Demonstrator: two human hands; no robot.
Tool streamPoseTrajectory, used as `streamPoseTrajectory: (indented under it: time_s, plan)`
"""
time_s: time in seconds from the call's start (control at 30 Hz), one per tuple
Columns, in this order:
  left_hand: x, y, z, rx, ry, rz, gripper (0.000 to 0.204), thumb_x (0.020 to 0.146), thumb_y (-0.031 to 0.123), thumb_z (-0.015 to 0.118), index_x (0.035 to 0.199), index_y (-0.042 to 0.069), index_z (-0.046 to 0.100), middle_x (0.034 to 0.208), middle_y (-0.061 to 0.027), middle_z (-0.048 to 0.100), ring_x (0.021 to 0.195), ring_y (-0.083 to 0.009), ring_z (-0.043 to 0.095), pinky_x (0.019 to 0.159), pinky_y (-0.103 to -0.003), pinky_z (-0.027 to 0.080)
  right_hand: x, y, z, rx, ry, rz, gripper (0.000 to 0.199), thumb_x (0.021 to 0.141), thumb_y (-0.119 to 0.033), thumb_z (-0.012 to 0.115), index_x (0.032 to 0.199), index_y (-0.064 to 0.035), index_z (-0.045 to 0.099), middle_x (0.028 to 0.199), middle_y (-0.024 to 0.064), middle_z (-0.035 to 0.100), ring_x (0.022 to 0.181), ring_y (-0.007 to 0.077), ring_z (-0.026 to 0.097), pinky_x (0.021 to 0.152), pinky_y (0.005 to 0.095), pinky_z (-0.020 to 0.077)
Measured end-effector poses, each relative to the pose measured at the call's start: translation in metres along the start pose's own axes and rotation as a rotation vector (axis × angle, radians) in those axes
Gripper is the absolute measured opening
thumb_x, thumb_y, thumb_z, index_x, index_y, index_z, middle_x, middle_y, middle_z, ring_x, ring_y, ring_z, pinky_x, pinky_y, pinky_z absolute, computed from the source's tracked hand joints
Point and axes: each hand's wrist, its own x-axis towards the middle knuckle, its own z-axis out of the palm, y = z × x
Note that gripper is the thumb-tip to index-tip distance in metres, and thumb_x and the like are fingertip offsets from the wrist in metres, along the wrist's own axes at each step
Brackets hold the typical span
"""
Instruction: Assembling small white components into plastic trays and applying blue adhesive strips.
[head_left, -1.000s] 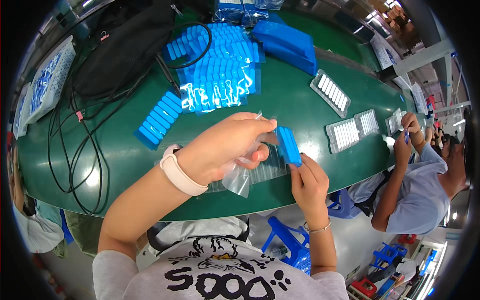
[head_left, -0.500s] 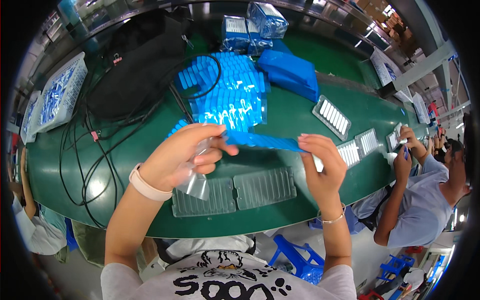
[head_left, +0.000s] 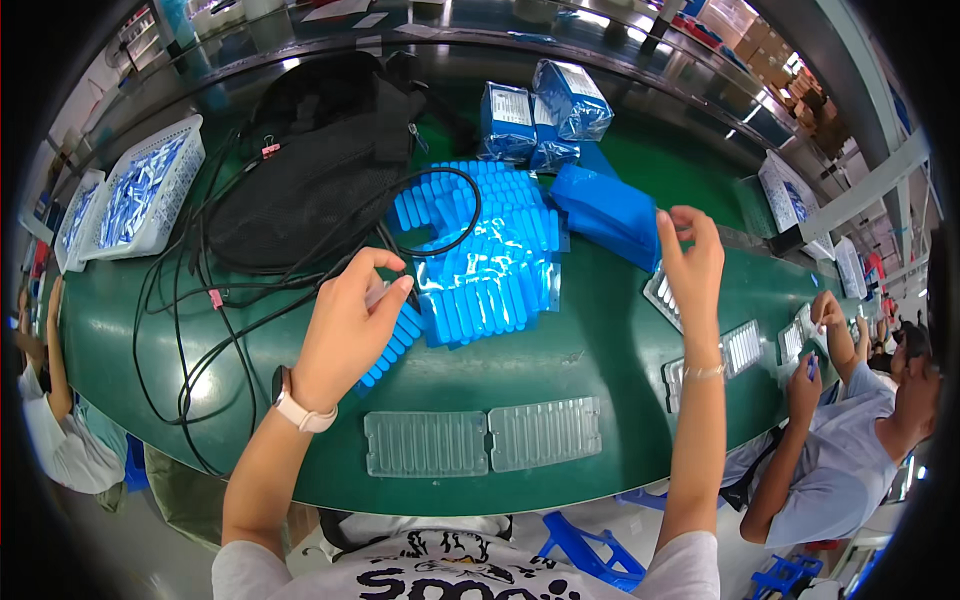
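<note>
My left hand (head_left: 350,325) is over the near-left side of a pile of clear packs (head_left: 480,290) holding blue strips. Its fingers curl round a small pale bit that I cannot make out. Partly beneath this hand, one more blue strip pack (head_left: 395,345) lies on the table. My right hand (head_left: 693,255) is raised at the right end of a blue folded bag (head_left: 605,215), thumb and fingers apart; whether they touch it is unclear. Between my forearms lie two clear ribbed trays, a left tray (head_left: 427,443) and a right tray (head_left: 545,433), side by side.
A black bag (head_left: 300,190) and loose black cables (head_left: 190,360) cover the left side. White baskets (head_left: 150,190) of small blue-white pieces stand farther left. Blue wrapped boxes (head_left: 570,100) are at the back. Filled trays (head_left: 741,347) lie to the right, near a co-worker (head_left: 850,440).
The blue strip stretched between my hands is no longer there. My left hand has moved to the pile's near-left side, and my right hand up to the blue bag. The view has shifted.
</note>
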Motion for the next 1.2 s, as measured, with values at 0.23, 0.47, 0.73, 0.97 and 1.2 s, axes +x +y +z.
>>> streamPoseTrajectory:
  time_s: [0.23,0.47,0.73,0.97,1.2]
  plan:
    - [-0.029,0.007,-0.009,-0.221,-0.016,-0.179,0.009,0.087,0.006,0.060,0.095,0.001,0.056,0.058,0.0074,0.035,0.052,-0.0003,0.029,0.046,-0.021,0.023,0.025,0.047,0.010,0.310,-0.439,0.581,0.040,0.077,-0.029,0.074,0.100,0.0011,0.061,0.083,0.0056,0.062,0.076,0.0119,0.055,0.066,0.0251,0.0430]
    - [-0.059,0.008,-0.012,0.142,-0.192,0.087,0.045,0.078,0.033,0.072,0.106,0.002,0.058,0.085,-0.0048,0.054,0.052,-0.0121,0.050,0.048,-0.026,0.042,0.024,0.054,0.012,0.481,-0.309,0.623,0.031,0.080,-0.020,0.071,0.102,-0.0012,0.061,0.085,0.0050,0.062,0.080,0.0122,0.056,0.065,0.0249,0.0425]
    - [-0.109,0.004,-0.016,0.683,-0.506,0.343,0.078,0.063,0.055,0.073,0.116,0.000,0.056,0.118,-0.0054,0.051,0.057,-0.0157,0.058,0.048,-0.027,0.048,-0.100,-0.072,-0.049,0.160,-0.993,-0.564,0.072,0.067,-0.032,0.077,0.127,-0.0055,0.048,0.122,0.0118,0.052,0.114,0.0287,0.047,0.097,0.0435,0.0326]
    - [-0.103,0.029,0.043,0.521,-0.521,0.609,0.073,0.067,0.054,0.072,0.112,-0.001,0.057,0.112,-0.0073,0.052,0.061,-0.0143,0.061,0.047,-0.026,0.049,-0.145,-0.051,-0.116,-0.032,-1.052,-0.304,0.081,0.066,-0.022,0.076,0.137,-0.0084,0.038,0.128,0.0068,0.049,0.120,0.0208,0.045,0.095,0.0507,0.0294]
    - [-0.100,0.087,0.131,0.564,-0.645,0.642,0.073,0.069,0.052,0.071,0.105,-0.008,0.052,0.108,-0.0155,0.051,0.056,-0.0159,0.062,0.045,-0.025,0.050,-0.156,-0.012,-0.183,-0.321,-1.063,-0.068,0.075,0.076,-0.014,0.068,0.142,-0.0122,0.031,0.142,0.0030,0.040,0.134,0.0188,0.034,0.103,0.0569,0.0230]
